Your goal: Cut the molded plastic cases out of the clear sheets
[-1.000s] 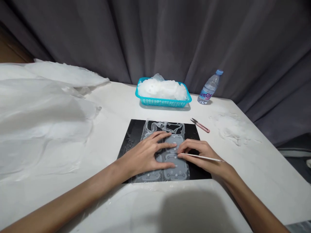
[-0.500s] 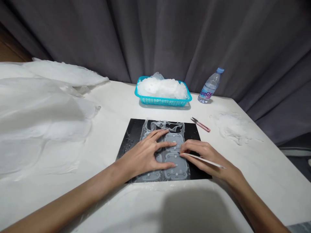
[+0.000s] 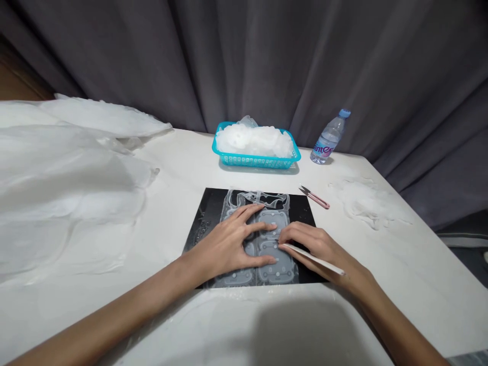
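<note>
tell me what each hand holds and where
Right hand pinches a thin white stick near its front tip. Left hand holds nothing; it presses flat on the translucent sheet.

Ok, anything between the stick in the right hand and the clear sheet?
Nothing visible. The right hand holds the thin white stick with its tip at the clear sheet on the black mat. The left hand lies flat on the sheet beside the tip, not across it.

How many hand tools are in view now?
2. A thin white stick in the right hand, tip on the translucent sheet; pink snips on the table right of the black mat. White heaps could hide more.
</note>
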A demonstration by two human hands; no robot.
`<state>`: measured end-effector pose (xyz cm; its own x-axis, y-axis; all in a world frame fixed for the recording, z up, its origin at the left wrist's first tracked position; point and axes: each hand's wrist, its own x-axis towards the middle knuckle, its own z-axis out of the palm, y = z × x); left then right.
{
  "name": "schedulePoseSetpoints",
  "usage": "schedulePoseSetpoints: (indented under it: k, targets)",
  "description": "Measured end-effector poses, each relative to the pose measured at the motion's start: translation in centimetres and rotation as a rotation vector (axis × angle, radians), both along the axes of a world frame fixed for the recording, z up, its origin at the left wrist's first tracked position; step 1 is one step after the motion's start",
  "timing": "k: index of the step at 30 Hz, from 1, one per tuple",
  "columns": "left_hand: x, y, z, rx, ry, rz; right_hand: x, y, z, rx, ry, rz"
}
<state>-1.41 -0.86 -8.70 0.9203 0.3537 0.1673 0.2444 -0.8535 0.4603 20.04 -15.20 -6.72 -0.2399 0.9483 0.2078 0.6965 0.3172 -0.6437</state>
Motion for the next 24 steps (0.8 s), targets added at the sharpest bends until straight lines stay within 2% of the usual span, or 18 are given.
schedulePoseSetpoints:
  k: [4, 10, 14, 24]
  targets:
    - [0.03, -0.06, 0.23, 0.005, 0.021, 0.009, 0.00, -0.03, -0.37, 0.035, -0.041, 0.023]
    - [0.02, -0.07, 0.27, -0.010, 0.044, 0.010, 0.26, -0.26, 0.12, -0.057, 0.101, -0.046]
    - [0.11, -0.03, 0.09, -0.002, 0.048, 0.017, 0.06, -0.03, 0.01, -0.043, 0.115, -0.052]
    - [0.10, 0.03, -0.21, 0.017, 0.019, 0.011, 0.12, -0.40, 0.02, 0.018, -0.069, -0.018]
